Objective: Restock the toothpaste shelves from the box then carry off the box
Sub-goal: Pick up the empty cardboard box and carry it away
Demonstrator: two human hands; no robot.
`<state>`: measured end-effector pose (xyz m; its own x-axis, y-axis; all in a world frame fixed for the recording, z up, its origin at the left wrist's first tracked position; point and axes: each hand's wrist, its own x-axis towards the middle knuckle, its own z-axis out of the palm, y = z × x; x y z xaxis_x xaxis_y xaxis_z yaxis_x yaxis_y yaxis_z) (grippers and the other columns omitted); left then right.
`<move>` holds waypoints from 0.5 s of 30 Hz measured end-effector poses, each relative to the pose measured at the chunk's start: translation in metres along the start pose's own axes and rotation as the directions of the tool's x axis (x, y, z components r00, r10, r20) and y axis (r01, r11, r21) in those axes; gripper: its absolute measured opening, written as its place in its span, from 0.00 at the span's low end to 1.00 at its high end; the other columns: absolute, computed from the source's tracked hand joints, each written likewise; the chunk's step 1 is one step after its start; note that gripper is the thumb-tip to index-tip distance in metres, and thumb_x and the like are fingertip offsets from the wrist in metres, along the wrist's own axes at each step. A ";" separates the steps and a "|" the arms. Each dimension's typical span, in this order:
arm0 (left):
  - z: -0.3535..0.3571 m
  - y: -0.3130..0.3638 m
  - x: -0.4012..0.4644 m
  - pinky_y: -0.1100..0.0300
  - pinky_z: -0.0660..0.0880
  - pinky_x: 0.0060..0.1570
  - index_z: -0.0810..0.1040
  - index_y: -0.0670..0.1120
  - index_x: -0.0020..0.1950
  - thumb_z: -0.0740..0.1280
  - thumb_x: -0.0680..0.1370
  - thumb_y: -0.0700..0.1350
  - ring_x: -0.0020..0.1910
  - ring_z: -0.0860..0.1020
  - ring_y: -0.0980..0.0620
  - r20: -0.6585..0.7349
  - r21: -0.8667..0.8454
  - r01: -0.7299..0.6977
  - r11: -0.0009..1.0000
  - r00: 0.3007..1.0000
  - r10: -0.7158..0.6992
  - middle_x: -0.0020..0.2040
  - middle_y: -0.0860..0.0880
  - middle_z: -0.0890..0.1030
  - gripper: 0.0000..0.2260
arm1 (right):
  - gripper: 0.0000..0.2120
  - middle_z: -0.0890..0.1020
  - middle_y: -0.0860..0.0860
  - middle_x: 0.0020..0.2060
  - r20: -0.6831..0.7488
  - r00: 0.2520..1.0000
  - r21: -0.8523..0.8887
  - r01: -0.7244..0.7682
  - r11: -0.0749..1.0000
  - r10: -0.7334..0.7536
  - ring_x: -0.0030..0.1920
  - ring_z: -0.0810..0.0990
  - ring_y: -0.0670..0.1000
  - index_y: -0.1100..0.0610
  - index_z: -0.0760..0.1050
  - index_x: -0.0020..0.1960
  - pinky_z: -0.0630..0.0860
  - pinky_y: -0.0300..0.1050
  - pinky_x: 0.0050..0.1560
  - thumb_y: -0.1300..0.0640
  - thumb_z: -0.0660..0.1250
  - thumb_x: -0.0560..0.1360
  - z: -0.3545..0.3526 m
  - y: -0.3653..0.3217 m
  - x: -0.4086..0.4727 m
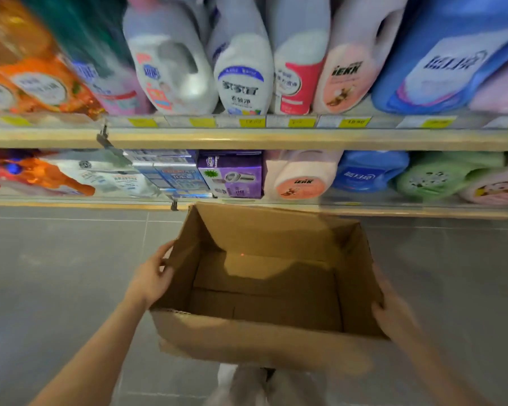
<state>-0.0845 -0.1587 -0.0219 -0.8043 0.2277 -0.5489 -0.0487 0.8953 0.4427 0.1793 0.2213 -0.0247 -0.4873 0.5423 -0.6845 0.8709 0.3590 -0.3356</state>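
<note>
An open brown cardboard box (264, 291) hangs above the grey floor in front of me, and nothing shows inside it. My left hand (153, 278) grips the box's left wall, thumb over the rim. My right hand (392, 306) holds the right wall near the front corner, fingers curled round the edge. No toothpaste is visible in the box.
Two shelves (247, 139) run across ahead, filled with detergent bottles (241, 74), refill pouches and a purple carton (232, 174). Yellow price tags line the shelf edges. Grey tiled floor (56, 273) lies on both sides; my legs show below the box.
</note>
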 end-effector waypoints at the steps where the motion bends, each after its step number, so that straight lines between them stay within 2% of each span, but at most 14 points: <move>1: -0.021 0.020 -0.016 0.56 0.76 0.45 0.64 0.56 0.72 0.61 0.78 0.38 0.48 0.80 0.44 0.023 -0.006 -0.011 1.000 1.000 0.011 0.57 0.43 0.79 0.24 | 0.38 0.80 0.58 0.49 -0.003 1.000 0.023 -0.025 0.999 0.025 0.38 0.80 0.53 0.42 0.46 0.76 0.76 0.47 0.37 0.67 0.61 0.76 -0.021 -0.002 -0.025; 4: -0.074 0.070 -0.056 0.53 0.78 0.47 0.66 0.57 0.70 0.60 0.78 0.36 0.48 0.78 0.47 0.096 -0.068 -0.074 0.995 0.992 0.080 0.58 0.42 0.78 0.24 | 0.37 0.78 0.54 0.57 -0.015 0.996 0.140 -0.083 0.987 0.085 0.47 0.80 0.54 0.40 0.53 0.74 0.78 0.54 0.49 0.67 0.61 0.74 -0.072 0.004 -0.095; 7: -0.116 0.114 -0.092 0.46 0.78 0.50 0.66 0.61 0.65 0.62 0.77 0.36 0.51 0.79 0.44 0.124 -0.109 -0.153 0.982 0.978 0.167 0.58 0.39 0.78 0.24 | 0.34 0.76 0.57 0.61 -0.076 0.992 0.221 -0.085 0.972 0.104 0.55 0.77 0.59 0.45 0.60 0.73 0.75 0.56 0.56 0.70 0.61 0.73 -0.114 0.004 -0.155; 9: -0.136 0.141 -0.109 0.44 0.77 0.51 0.66 0.61 0.67 0.63 0.75 0.41 0.53 0.79 0.41 0.120 -0.075 -0.244 0.967 0.960 0.251 0.57 0.40 0.79 0.24 | 0.33 0.74 0.56 0.65 -0.132 0.984 0.239 -0.087 0.967 0.121 0.58 0.76 0.58 0.45 0.59 0.73 0.74 0.53 0.58 0.69 0.61 0.74 -0.136 -0.003 -0.194; 12: -0.155 0.181 -0.128 0.47 0.77 0.52 0.66 0.56 0.71 0.62 0.77 0.38 0.55 0.78 0.41 0.113 -0.004 -0.327 0.945 0.939 0.325 0.58 0.43 0.79 0.24 | 0.35 0.72 0.56 0.66 -0.224 0.960 0.272 -0.106 0.957 0.170 0.62 0.74 0.59 0.45 0.52 0.76 0.72 0.45 0.53 0.68 0.59 0.75 -0.161 -0.008 -0.251; 15: -0.168 0.218 -0.146 0.46 0.78 0.50 0.66 0.58 0.71 0.62 0.77 0.40 0.53 0.78 0.43 0.146 -0.003 -0.431 0.903 0.893 0.426 0.58 0.44 0.79 0.24 | 0.35 0.74 0.58 0.64 -0.343 0.912 0.296 -0.122 0.947 0.225 0.60 0.75 0.60 0.43 0.50 0.76 0.74 0.47 0.52 0.67 0.58 0.76 -0.176 -0.001 -0.310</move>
<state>-0.0770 -0.0608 0.2744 -0.6523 0.6409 -0.4046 0.3005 0.7088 0.6382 0.3177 0.1864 0.3015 -0.2707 0.8356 -0.4781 0.9033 0.0487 -0.4263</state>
